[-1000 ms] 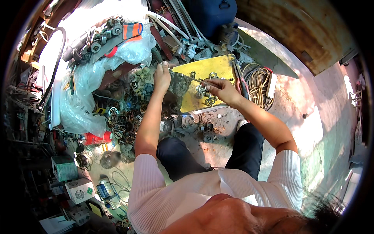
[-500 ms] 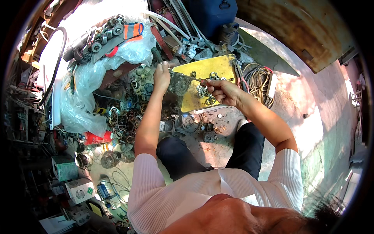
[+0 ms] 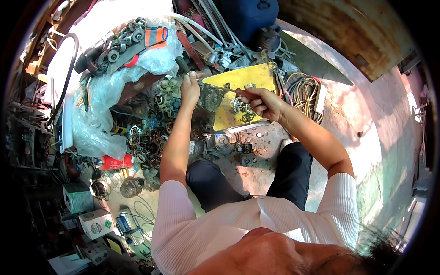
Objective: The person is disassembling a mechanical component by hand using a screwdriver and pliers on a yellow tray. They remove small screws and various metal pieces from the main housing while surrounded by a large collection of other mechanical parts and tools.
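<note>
My right hand (image 3: 267, 105) is closed round the red handle of a screwdriver (image 3: 248, 94). The screwdriver's thin shaft points left, with its tip against or just over a round, grey, ribbed metal part (image 3: 211, 99). My left hand (image 3: 189, 90) is closed at the left side of that part, thumb upward; its fingertips are mostly hidden. Behind and below the part lies a yellow board (image 3: 243, 75), slightly tilted, with small metal pieces (image 3: 242, 106) on it beneath my right hand.
Left of my arms, a heap of metal parts (image 3: 142, 140) lies beside clear plastic sheeting (image 3: 98, 128). Coiled cable (image 3: 305, 97) sits right of the board. Beyond it stand a blue container (image 3: 250, 20) and a rusty panel (image 3: 353, 32). A red cylinder (image 3: 115, 162) lies at lower left.
My right hand has turned and shifted slightly, and more of the screwdriver's red handle shows. My left hand stays in nearly the same place at the metal part.
</note>
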Available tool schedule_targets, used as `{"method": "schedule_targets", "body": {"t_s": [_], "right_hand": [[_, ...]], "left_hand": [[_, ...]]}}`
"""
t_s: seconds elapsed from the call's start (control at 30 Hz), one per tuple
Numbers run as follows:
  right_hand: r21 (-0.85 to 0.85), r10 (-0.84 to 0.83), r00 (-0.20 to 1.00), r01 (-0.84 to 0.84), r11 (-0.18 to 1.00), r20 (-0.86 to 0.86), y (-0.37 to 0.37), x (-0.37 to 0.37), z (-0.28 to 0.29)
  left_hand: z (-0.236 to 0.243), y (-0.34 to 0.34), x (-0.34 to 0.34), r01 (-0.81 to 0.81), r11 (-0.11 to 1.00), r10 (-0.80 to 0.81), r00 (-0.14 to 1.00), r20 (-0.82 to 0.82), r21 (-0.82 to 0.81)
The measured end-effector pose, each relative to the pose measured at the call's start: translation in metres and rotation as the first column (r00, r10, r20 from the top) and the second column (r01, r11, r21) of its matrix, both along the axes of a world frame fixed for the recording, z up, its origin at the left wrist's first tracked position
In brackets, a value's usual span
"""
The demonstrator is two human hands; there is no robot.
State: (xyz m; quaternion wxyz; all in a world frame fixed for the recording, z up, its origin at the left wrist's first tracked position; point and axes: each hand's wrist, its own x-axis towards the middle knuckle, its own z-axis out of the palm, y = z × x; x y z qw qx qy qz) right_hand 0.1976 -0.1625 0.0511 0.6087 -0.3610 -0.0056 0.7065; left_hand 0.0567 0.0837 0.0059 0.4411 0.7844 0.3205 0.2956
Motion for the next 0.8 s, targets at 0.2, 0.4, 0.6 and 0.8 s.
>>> {"method": "schedule_targets", "body": {"t_s": [0.2,0.4,0.6,0.8], "right_hand": [[-0.077,0.097,0.587,-0.058,0.995,0.804,0.004,-0.01,-0.008],[0.095,-0.233,-0.723,-0.227,0.969,0.651,-0.01,-0.025,-0.003],[-0.045,0.069,0.98,-0.062,0.997,0.189,0.004,-0.007,0.008],[-0.145,0.149,0.652,-0.06,0.988,0.743,0.012,-0.012,-0.019]], "left_hand": [[-0.001,0.002,0.002,0.011,0.999,-0.008,0.997,-0.077,0.04],[0.005,0.001,0.0,-0.011,0.999,0.016,0.996,-0.085,0.048],[-0.002,0.003,-0.002,0.015,1.0,-0.014,1.0,0.021,-0.022],[-0.001,0.0,0.002,-0.015,0.996,0.021,0.997,-0.081,0.085]]}}
